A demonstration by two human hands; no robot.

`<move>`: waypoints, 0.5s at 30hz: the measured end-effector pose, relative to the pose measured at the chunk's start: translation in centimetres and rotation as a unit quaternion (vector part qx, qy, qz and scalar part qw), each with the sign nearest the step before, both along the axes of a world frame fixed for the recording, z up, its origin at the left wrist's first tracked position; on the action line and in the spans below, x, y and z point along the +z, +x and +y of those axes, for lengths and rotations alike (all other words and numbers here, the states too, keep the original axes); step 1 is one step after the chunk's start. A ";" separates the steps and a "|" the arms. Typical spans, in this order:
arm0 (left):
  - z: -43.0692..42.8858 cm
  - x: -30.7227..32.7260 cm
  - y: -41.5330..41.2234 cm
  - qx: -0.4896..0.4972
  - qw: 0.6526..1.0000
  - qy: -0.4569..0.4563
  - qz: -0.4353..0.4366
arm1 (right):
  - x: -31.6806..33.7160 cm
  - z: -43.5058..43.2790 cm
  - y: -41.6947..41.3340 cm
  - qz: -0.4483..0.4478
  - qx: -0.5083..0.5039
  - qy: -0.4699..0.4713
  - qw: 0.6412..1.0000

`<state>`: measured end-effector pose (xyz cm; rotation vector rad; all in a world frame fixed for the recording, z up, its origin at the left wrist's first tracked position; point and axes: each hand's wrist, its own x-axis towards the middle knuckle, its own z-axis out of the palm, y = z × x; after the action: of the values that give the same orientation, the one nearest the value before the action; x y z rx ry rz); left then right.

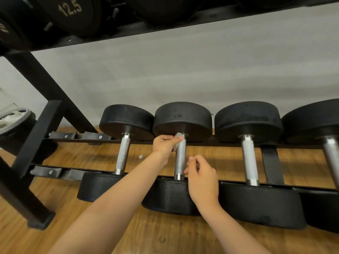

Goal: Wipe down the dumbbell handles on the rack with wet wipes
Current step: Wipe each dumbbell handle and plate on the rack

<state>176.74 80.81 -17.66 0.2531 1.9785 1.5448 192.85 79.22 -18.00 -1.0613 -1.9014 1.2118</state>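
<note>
Several black dumbbells with knurled silver handles lie across the lower rails of a black rack (201, 144). My left hand (164, 146) grips a small whitish wet wipe (177, 139) against the far end of the second dumbbell's handle (180, 160), just below its far head. Hovering at the near end of the same handle, my right hand (201, 176) has loosely curled fingers and holds nothing. The first dumbbell's handle (123, 154) is to the left, and a third handle (249, 160) to the right.
An upper shelf (146, 31) overhead carries more dumbbells, one marked 12.5 (70, 8). A slanted black rack leg (36, 136) stands at the left, with a bin (12, 121) behind it. Wooden floor lies below, a grey wall behind.
</note>
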 end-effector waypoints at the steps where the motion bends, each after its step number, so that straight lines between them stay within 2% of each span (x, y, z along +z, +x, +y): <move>1: 0.4 0.0 -0.1 0.009 1.000 -0.003 -0.026 | 0.0 0.0 0.0 0.003 0.000 -0.001 1.000; 5: 1.0 0.2 -0.4 -0.015 0.994 -0.002 -0.109 | 0.0 -0.1 0.0 0.004 0.000 0.000 1.000; 7: 0.9 0.0 -0.3 -0.020 0.995 -0.011 -0.099 | 0.0 -0.1 0.0 0.003 -0.001 0.003 1.000; 11: 0.5 -0.7 -0.4 0.046 0.999 -0.006 -0.004 | 0.1 -0.1 0.1 0.006 -0.001 -0.003 1.000; 15: 0.7 0.0 -0.1 -0.006 0.999 -0.004 -0.052 | 0.2 -0.1 0.1 0.007 0.000 -0.008 1.000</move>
<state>176.61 81.51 -17.70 0.1776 1.8996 1.5121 192.91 79.12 -17.81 -1.0590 -1.8844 1.2328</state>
